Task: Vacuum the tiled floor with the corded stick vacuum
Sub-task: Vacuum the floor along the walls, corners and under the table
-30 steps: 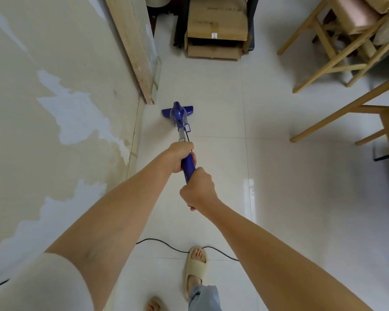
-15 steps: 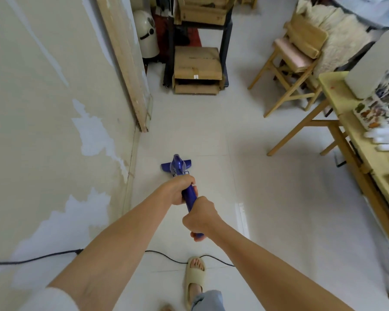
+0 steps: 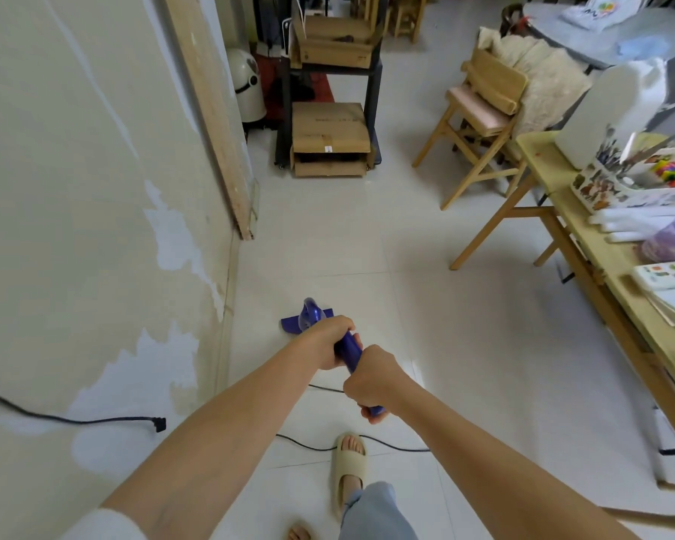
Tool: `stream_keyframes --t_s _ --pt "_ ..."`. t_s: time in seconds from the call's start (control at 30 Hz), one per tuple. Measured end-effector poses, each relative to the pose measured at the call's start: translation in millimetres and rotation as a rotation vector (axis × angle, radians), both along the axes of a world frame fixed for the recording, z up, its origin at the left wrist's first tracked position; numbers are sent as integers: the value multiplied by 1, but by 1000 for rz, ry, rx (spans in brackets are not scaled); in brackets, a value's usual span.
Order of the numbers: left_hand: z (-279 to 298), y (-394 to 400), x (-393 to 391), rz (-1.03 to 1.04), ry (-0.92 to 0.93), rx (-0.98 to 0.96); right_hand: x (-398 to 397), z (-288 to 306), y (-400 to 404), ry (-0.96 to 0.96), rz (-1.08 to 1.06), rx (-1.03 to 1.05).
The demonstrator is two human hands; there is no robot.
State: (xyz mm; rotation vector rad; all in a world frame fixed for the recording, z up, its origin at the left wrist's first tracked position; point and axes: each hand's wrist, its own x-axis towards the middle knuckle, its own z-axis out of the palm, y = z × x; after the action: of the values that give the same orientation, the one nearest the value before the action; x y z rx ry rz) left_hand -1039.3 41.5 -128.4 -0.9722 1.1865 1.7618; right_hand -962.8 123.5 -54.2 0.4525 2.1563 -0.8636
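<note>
Down at the middle of the view, both hands clamp the blue vacuum [image 3: 345, 350] by its handle: the left hand [image 3: 330, 344] is curled round it higher up the stick, nearer the head, and the right hand [image 3: 371, 383] is curled round the end of the handle, closest to the body, so each grip is closed on the vacuum. Its flat blue head [image 3: 289, 323] lies on the white tiled floor [image 3: 464, 344], close to the foot of the wall [image 3: 75, 228], which has pale patches where the paint is gone. A black cord [image 3: 312, 445] runs across the floor just ahead of a foot in a beige slipper [image 3: 349, 471], and a second stretch of black cable [image 3: 71, 419] crosses the wall at the left, ending in a plug. A long wooden plank [image 3: 211, 122] leans against the wall further on. Beyond it stands a black rack holding cardboard boxes [image 3: 330, 138]. At the right, a wooden chair [image 3: 480, 122] stands beside a wooden worktop [image 3: 608, 274] carrying papers, white rolls and a tub of coloured bits.
</note>
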Motion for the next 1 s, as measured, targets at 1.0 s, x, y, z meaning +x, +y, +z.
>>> stream_keyframes --t_s 1.0 --pt "-72 10 -299 240 68 -227 -304 -99 17 105 146 -78"
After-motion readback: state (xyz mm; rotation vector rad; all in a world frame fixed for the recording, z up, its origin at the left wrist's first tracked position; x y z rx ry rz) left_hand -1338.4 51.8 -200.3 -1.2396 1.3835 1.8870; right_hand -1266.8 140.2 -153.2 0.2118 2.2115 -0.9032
